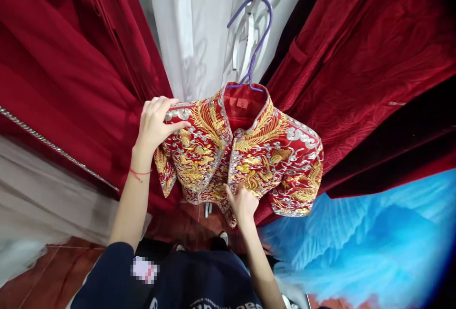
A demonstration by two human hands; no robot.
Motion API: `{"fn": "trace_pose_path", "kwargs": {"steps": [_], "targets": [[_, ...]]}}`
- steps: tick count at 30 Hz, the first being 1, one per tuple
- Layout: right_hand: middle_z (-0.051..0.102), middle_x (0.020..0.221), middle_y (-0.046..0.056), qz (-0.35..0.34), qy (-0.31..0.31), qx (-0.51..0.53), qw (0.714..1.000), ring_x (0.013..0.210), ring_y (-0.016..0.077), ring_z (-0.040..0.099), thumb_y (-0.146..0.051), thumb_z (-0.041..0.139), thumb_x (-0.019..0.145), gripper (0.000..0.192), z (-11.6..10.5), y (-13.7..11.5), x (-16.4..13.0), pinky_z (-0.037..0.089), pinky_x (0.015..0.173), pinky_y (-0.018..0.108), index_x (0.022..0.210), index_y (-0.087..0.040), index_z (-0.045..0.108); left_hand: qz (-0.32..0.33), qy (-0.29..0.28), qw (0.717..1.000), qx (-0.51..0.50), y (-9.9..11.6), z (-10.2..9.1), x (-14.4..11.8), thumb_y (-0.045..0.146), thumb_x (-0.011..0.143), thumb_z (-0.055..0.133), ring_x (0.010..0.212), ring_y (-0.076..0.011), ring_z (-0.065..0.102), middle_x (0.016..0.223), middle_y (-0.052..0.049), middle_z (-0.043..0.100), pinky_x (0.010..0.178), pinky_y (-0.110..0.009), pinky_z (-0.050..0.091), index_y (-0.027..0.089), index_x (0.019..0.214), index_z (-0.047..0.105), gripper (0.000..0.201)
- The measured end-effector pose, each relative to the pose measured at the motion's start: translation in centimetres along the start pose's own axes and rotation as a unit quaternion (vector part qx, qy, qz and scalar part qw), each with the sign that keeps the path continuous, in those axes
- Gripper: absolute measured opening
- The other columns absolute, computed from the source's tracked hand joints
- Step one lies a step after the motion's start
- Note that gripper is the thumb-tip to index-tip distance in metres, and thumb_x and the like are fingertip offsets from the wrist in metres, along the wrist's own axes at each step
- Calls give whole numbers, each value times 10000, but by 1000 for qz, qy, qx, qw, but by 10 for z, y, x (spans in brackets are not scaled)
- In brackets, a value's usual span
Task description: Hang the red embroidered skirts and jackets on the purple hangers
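Dark red drapes [67, 62] are hanging to the left of the embroidered jacket [249, 157], and more red velvet cloth [363, 76] is hanging to its right. Behind the jacket, white fabric [199, 28] is filling the gap between the two red masses. Below and to the right of the jacket, a bright blue tulle skirt [356, 237] is spreading out. Under the jacket, reddish-brown floor tiles [42, 271] are showing, partly covered by pale cloth.

The jacket itself, red with gold and silver embroidery, is hanging in the middle on a purple hanger [256, 47], whose hook is rising above the jacket's collar; a small orange size label is sitting inside the collar.

The left hand [155, 123] is gripping the jacket's shoulder on the left, fingers curled over the top edge and thumb pressing the front. The right hand [242, 204] is pinching the jacket's lower front edge near the centre opening, fingers closed on the fabric. A thin red string is circling the left wrist.
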State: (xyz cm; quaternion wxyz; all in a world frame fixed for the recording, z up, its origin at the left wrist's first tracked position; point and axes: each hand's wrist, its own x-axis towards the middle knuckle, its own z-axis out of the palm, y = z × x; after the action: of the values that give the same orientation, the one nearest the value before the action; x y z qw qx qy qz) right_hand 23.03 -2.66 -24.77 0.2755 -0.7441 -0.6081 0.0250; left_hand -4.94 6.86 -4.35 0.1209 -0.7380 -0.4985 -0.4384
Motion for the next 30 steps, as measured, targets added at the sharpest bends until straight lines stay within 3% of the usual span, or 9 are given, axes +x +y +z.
{"fn": "trace_pose_path", "kwargs": {"steps": [3, 6, 12, 16, 23, 26, 28, 30], "targets": [[594, 561, 160, 22, -50, -26, 998, 603, 262, 622, -545, 664, 858, 461, 21, 1, 10, 371, 586, 331, 638, -140, 655, -15, 17, 999, 33, 1, 6, 6, 713, 779, 650, 852, -233, 625, 821, -35, 650, 920, -395, 433, 207, 808, 611, 508], [597, 579, 158, 12, -57, -8, 998, 575, 237, 602, -404, 583, 926, 387, 28, 2, 15, 369, 589, 339, 643, -149, 650, -28, 39, 997, 53, 5, 4, 6, 667, 769, 699, 714, -184, 571, 665, 5, 555, 850, -368, 424, 214, 657, 487, 512], [620, 600, 96, -60, -72, 47, 994, 537, 173, 558, -359, 531, 921, 331, 5, -21, -15, 310, 584, 298, 665, -181, 644, -55, 88, 990, 91, 24, -1, 3, 623, 744, 745, 613, -161, 476, 576, 22, 450, 739, -354, 388, 231, 581, 324, 598], [621, 581, 66, -102, -115, 99, 983, 516, 152, 542, -288, 506, 899, 298, 11, -38, -29, 251, 570, 285, 645, -183, 620, -72, 95, 988, 99, 36, -3, -4, 625, 762, 721, 627, -176, 479, 576, 15, 439, 740, -359, 376, 234, 582, 330, 582], [626, 652, 48, -28, -147, 255, 955, 604, 153, 561, -338, 482, 910, 260, 61, -16, 3, 325, 624, 256, 762, -175, 620, -75, 98, 989, 85, 42, 3, -11, 621, 812, 670, 736, -205, 549, 674, -6, 539, 872, -395, 394, 223, 655, 497, 461], [651, 714, 39, -16, -184, 328, 927, 673, 161, 587, -467, 533, 895, 314, 71, 1, 14, 394, 672, 257, 787, -186, 620, -72, 100, 991, 55, 41, 5, -11, 622, 820, 660, 860, -231, 599, 801, -37, 634, 958, -422, 392, 219, 797, 611, 407], [684, 769, 37, -9, -233, 387, 892, 725, 171, 621, -578, 599, 835, 383, 74, 16, 13, 448, 704, 268, 774, -201, 618, -96, 122, 988, 19, 38, 10, -29, 630, 815, 654, 1093, -285, 589, 1017, -82, 676, 1047, -465, 358, 227, 987, 653, 439], [707, 798, 45, 18, -283, 440, 852, 739, 182, 651, -669, 586, 809, 460, 77, 35, 5, 494, 716, 293, 781, -211, 627, -151, 155, 975, -44, 37, 24, -70, 647, 783, 667, 1324, -341, 470, 1235, -115, 633, 1118, -522, 310, 243, 1133, 639, 535]]}}
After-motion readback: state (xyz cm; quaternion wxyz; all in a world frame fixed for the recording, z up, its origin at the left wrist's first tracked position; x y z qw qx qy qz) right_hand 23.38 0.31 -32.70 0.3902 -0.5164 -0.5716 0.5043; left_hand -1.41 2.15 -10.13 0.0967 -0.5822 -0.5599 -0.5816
